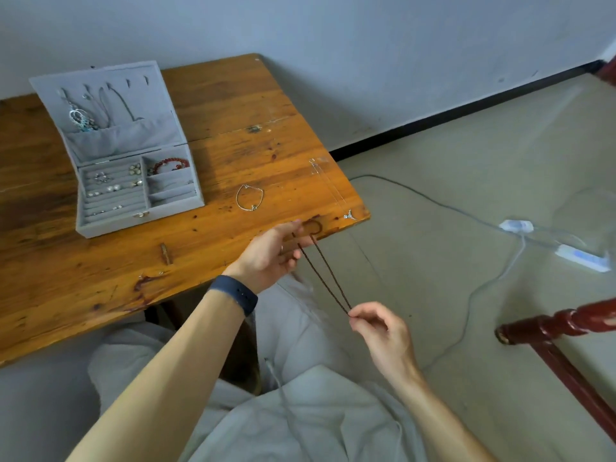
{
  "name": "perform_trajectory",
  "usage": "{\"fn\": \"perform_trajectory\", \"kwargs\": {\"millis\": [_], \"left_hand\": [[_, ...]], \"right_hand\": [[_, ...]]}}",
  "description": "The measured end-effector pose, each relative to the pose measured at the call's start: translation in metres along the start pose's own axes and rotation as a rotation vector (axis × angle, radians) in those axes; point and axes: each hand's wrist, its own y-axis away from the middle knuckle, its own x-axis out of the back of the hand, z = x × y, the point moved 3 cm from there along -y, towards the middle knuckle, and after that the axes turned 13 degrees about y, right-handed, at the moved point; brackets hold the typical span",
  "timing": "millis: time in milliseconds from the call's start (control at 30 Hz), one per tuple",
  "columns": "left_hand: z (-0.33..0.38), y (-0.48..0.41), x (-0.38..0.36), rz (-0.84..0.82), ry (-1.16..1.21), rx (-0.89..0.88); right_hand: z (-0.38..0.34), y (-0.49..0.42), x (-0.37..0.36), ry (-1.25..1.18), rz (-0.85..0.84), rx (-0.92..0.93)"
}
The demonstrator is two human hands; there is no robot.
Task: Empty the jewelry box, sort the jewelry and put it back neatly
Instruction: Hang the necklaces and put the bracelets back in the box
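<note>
Holding a dark brown necklace (325, 273) taut, centre frame: left hand (271, 253) with fingers curled round its upper loop at the surface's (233, 95) near edge, right hand (380, 330) pinching the lower end between thumb and forefinger. Just above the left hand, lying flat: a silver bracelet (250, 198); right of that, along the edge, a thin pendant necklace (349, 215). Upper left, standing open: a grey jewelry box (110, 228), with chains (125, 103) hung in the lid, earrings (113, 187) in the ring rolls, a red bead bracelet (170, 163) in a rear compartment.
</note>
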Motion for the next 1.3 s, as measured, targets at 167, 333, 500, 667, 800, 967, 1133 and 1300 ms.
{"fn": "perform_trajectory", "kwargs": {"millis": [167,333,500,667,800,967,1133,1300], "left_hand": [[0.036,0.007,0.015,-0.003,-0.060,-0.112],[0.075,0.015,0.040,0.003,-0.315,-0.211],[0.126,0.031,0.064,0.052,-0.418,-0.432],[0.179,0.056,0.091,0.232,-0.481,-0.689],[0.221,0.074,0.112,0.350,-0.493,-0.871],[0.278,0.086,0.130,0.485,-0.485,-1.047],[0.329,0.096,0.127,0.596,-0.573,-1.154],[0.373,0.095,0.119,0.628,-0.634,-1.203]], "right_hand": [[0.021,-0.002,-0.001,-0.176,0.035,-0.132],[0.014,-0.006,-0.008,-0.265,-0.030,-0.191],[-0.033,-0.021,-0.023,-0.339,-0.063,-0.113],[-0.082,-0.045,-0.044,-0.486,-0.125,-0.054],[-0.119,-0.072,-0.072,-0.322,-0.181,0.092],[-0.175,-0.126,-0.120,0.053,-0.209,0.304],[-0.242,-0.176,-0.170,0.153,-0.229,0.430],[-0.300,-0.223,-0.218,0.367,-0.233,0.556]]}}
